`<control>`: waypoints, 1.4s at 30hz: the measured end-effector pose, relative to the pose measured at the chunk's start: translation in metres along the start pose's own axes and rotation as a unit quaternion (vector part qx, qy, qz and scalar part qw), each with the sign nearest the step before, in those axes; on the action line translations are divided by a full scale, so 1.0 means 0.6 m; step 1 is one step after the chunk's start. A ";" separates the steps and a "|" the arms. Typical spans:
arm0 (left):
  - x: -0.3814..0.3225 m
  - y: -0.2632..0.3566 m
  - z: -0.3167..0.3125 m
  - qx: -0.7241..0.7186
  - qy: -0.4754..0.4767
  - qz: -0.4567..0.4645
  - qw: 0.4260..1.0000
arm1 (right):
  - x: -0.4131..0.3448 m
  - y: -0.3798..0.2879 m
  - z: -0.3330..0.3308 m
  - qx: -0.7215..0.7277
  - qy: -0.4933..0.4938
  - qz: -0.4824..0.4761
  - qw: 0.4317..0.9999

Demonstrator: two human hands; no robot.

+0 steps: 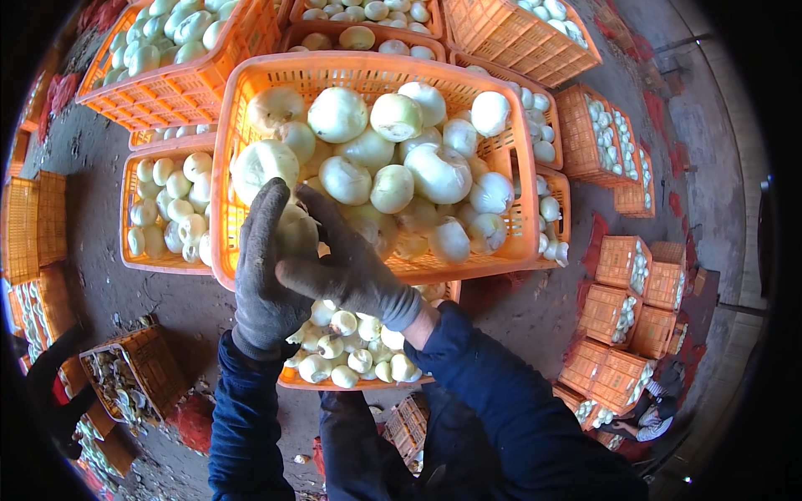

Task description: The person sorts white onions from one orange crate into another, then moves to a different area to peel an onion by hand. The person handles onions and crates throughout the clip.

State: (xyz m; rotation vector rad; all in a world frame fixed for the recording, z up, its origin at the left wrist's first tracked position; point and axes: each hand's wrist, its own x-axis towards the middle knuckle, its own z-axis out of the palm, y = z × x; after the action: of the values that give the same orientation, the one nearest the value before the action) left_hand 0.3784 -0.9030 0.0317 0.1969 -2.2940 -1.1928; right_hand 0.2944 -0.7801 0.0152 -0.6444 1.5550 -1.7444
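Observation:
Both of my hands wear grey gloves and are over the near left part of a large orange plastic crate [376, 61] of peeled onions. My left hand [266, 275] cups a pale onion [296, 233] from the left side. From the right, my right hand [351, 263] reaches to the same onion, its fingers spread; whether they grip it is unclear. A larger white onion [265, 169] lies just beyond my fingertips. Below the hands, nearer my body, a lower orange crate [351, 386] holds smaller peeled onions [343, 322].
Orange crates of onions surround the work spot, one at the left [166, 266] and a raised one at the upper left [156, 94]. A crate of peelings [125, 382] tips on the floor at lower left. Stacked crates [614, 316] and a person [655, 419] are at the right.

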 end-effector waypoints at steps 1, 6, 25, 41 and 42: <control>0.004 0.001 0.004 -0.029 0.000 -0.005 1.000 | 0.005 -0.018 -0.011 0.041 -0.006 0.030 0.999; 0.070 0.049 0.048 -0.282 0.007 -0.032 0.959 | -0.005 0.008 -0.089 -0.023 -0.034 -0.012 0.999; -0.067 -0.021 -0.009 0.320 0.105 0.068 0.939 | -0.184 -0.047 -0.203 -0.429 0.154 -0.182 0.871; -0.498 -0.184 0.274 0.255 -0.298 -0.397 0.830 | -0.374 0.383 -0.226 -0.546 -0.013 0.192 0.815; -0.498 -0.190 0.278 0.187 -0.276 -0.438 0.835 | -0.382 0.395 -0.228 -0.541 -0.004 0.189 0.820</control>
State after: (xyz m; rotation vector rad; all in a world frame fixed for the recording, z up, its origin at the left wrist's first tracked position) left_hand 0.5290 -0.7430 -0.2543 1.3274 -3.0659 -1.2806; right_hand 0.3762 -0.5240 -0.2196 -0.7584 2.4159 -0.4283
